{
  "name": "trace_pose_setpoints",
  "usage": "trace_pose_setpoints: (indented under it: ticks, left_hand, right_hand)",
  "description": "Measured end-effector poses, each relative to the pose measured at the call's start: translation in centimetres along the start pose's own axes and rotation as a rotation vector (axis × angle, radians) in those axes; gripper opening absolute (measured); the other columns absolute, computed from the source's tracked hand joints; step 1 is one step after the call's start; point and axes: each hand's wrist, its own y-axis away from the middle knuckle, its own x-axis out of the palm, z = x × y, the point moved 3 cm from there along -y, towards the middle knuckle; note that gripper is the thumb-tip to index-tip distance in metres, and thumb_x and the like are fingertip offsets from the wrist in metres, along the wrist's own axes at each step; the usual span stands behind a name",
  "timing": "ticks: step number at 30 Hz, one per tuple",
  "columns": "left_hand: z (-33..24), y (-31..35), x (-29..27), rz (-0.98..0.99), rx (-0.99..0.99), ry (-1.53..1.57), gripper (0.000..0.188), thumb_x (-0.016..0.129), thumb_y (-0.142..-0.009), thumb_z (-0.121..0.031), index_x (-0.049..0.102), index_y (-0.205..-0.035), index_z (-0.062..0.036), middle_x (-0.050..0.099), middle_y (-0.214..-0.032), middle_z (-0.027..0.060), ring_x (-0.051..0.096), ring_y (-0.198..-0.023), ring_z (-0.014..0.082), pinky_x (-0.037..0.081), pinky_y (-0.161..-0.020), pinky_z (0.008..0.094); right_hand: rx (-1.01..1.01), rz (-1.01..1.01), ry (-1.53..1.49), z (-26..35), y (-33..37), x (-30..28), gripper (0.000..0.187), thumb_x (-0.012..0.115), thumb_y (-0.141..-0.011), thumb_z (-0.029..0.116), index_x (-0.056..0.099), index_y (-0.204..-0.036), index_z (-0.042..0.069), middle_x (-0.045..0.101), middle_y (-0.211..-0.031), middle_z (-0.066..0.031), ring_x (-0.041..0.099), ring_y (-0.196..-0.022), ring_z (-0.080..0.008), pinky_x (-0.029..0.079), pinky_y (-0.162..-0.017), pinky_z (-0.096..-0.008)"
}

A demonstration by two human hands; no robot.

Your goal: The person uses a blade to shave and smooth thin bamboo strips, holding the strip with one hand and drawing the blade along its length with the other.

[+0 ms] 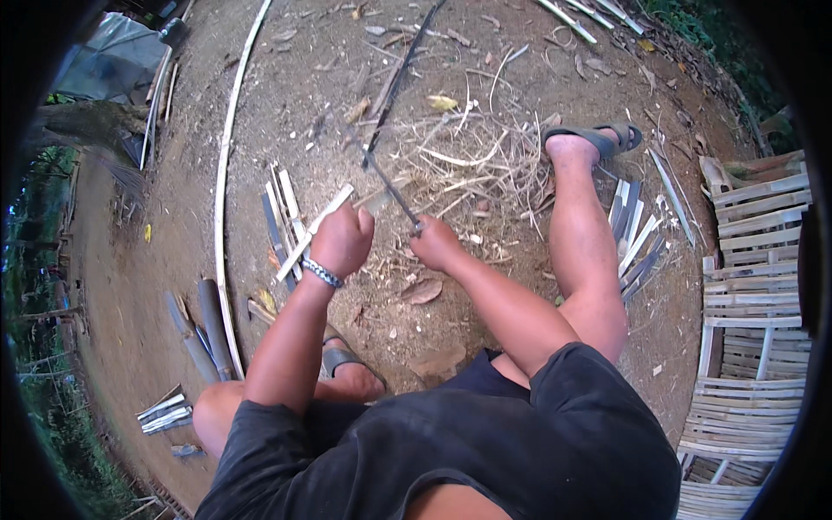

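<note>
My left hand (pixel 342 241), with a braided band at its wrist, is closed around a pale split bamboo strip (pixel 292 263). The strip slants from lower left to upper right, and both its ends show past the fist. To the right, my right hand (pixel 438 244) grips the handle of a long, thin-bladed knife (pixel 390 186). Its dark blade points up and to the left, beyond the strip's upper end and apart from it. Several cut bamboo strips (pixel 276 217) lie on the ground just left of my left hand.
Curly bamboo shavings (pixel 494 173) are heaped ahead of my right hand. One long pale strip (pixel 224 165) runs along the left. Dark bamboo pieces (pixel 215 325) lie near my left knee, more strips (pixel 637 225) beyond my right shin. A slatted bamboo structure (pixel 754 299) stands at right.
</note>
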Motion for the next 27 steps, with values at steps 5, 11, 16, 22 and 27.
trace_pose_setpoints:
  ticks: [5,11,16,22,27]
  left_hand:
    - [0.3,-0.3,0.2,0.002,-0.019,0.036,0.038,0.047,-0.097,-0.028,0.062,-0.092,0.0074,0.063,-0.08,0.0322,0.061,-0.078,0.0498,0.048,-0.072,0.0547]
    - [0.4,-0.6,-0.2,-0.066,-0.017,-0.052,0.037,0.048,-0.095,-0.024,0.062,-0.085,0.0084,0.062,-0.075,0.0329,0.063,-0.073,0.0492,0.05,-0.069,0.0552]
    - [0.2,-0.8,0.2,-0.014,0.025,-0.004,0.038,0.047,-0.096,-0.024,0.06,-0.081,0.0082,0.061,-0.073,0.0331,0.061,-0.069,0.0494,0.05,-0.068,0.0543]
    - [0.0,-1.2,0.1,-0.054,0.009,0.012,0.039,0.047,-0.096,-0.025,0.06,-0.081,0.009,0.061,-0.072,0.0322,0.061,-0.068,0.0494,0.05,-0.065,0.0532]
    - [-0.4,-1.1,0.4,0.022,-0.01,-0.023,0.035,0.047,-0.096,-0.022,0.062,-0.092,0.0089,0.06,-0.07,0.0322,0.062,-0.069,0.0486,0.05,-0.065,0.0543]
  right_hand:
    - [0.064,0.091,-0.014,-0.4,0.2,0.1,0.027,0.06,-0.086,0.009,0.061,-0.112,0.004,0.069,-0.088,-0.0184,0.068,-0.078,-0.0287,0.054,-0.069,-0.041]
    - [-0.188,0.053,0.133,0.3,-0.1,-0.8,0.03,0.058,-0.09,0.007,0.06,-0.119,0.006,0.068,-0.089,-0.017,0.068,-0.078,-0.029,0.055,-0.068,-0.0403]
    - [0.174,-0.006,0.121,-0.2,-0.4,-1.5,0.034,0.061,-0.088,0.009,0.06,-0.121,0.001,0.067,-0.086,-0.0189,0.067,-0.078,-0.0289,0.054,-0.072,-0.0403]
    - [0.073,0.104,0.028,-0.5,-0.7,-1.4,0.028,0.053,-0.089,0.003,0.062,-0.115,0.001,0.069,-0.097,-0.0201,0.069,-0.086,-0.0333,0.055,-0.075,-0.0423]
    - [0.145,0.001,0.25,-3.3,-2.8,-1.6,0.03,0.055,-0.088,0.007,0.062,-0.117,0.002,0.069,-0.101,-0.0235,0.068,-0.093,-0.0353,0.054,-0.08,-0.0449]
